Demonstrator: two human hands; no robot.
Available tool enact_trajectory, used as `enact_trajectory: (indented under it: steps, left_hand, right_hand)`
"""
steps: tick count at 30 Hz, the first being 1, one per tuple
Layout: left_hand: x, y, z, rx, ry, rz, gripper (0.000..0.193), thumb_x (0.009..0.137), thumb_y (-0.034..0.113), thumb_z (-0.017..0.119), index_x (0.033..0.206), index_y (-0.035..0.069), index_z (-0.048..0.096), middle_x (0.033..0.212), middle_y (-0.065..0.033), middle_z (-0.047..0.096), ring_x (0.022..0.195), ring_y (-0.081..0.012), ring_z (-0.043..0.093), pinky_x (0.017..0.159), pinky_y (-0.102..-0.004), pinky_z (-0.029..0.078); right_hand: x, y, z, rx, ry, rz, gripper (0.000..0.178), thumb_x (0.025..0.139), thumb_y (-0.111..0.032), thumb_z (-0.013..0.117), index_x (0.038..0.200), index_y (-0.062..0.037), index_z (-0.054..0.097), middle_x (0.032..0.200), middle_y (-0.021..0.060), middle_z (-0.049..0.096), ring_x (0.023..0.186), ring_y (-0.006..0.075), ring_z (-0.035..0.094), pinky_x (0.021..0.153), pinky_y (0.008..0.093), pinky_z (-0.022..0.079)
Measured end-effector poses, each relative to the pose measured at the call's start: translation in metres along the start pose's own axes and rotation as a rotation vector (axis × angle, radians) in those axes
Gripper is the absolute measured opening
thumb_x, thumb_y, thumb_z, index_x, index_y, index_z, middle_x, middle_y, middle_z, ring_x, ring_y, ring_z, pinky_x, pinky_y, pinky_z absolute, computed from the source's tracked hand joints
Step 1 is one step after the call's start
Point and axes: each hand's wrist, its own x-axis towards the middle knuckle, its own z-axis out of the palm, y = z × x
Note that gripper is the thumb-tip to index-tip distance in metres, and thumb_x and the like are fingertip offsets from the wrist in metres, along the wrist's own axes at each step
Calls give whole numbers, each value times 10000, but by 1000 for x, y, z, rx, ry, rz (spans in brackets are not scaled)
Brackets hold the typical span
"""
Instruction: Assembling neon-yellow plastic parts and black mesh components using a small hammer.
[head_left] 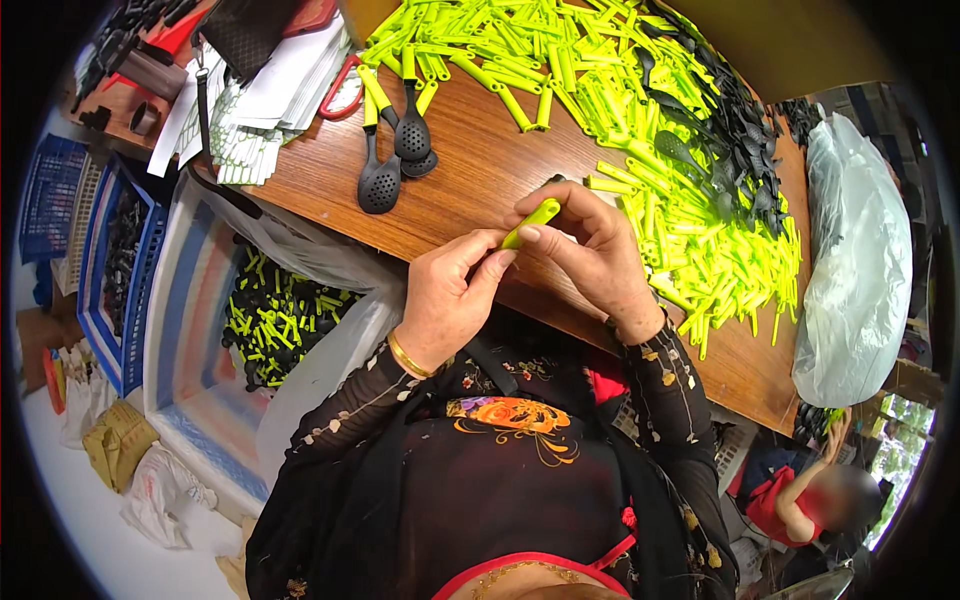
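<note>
Above the near edge of the wooden table, both my hands meet around a lime-green handle [532, 222]. My left hand [445, 295] pinches its lower end, fingers closed. At its upper part, the thumb and fingers of my right hand [597, 250] press on it. A small dark bit shows behind the right fingers; I cannot make out whether it joins the handle. Left of my hands lie black perforated spoons [379, 187] with green handles, partly overlapping. Loose green handles [690, 270] are heaped to the right and far side, with black utensil heads [755, 150] along the right edge.
A striped, plastic-lined container [185, 330] holding green and black pieces stands left below the table. Beyond it is a blue basket [130, 330]. Papers [290, 85] and red-handled scissors [340, 90] lie far left. A translucent bag [855, 260] bulges at right; another person [785, 505] sits lower right.
</note>
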Motion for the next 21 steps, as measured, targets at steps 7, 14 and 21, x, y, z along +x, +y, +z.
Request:
enact_trajectory:
  steps: [7,14,21]
  left_hand:
    - [-23,17,-59,-692,-633,-539,390,1116,199,529,1437,-23,522,1050,-121,742,845,-117,710,805,-259,564]
    - [-39,-34,-44,-687,-553,-698,251,1064,129,596,1268,-13,632,944,-132,738,610,-94,622,556,-200,492]
    - [-46,-27,-8,-558,-266,-628,205,1038,92,657,1191,-34,606,1007,-153,771,650,-110,663,617,-233,549]
  right_hand:
    - [-29,8,-18,165,-329,-73,98,906,-79,797,959,-9,753,1061,113,775,1041,197,717,1003,377,536]
    - [-28,14,-24,-727,-288,-551,201,809,-75,786,997,-145,770,1111,-34,775,1084,217,682,986,396,485]
    - [-58,16,-55,-1266,246,-338,276,837,-134,784,1110,-149,747,1124,19,725,1141,292,627,1015,438,438]
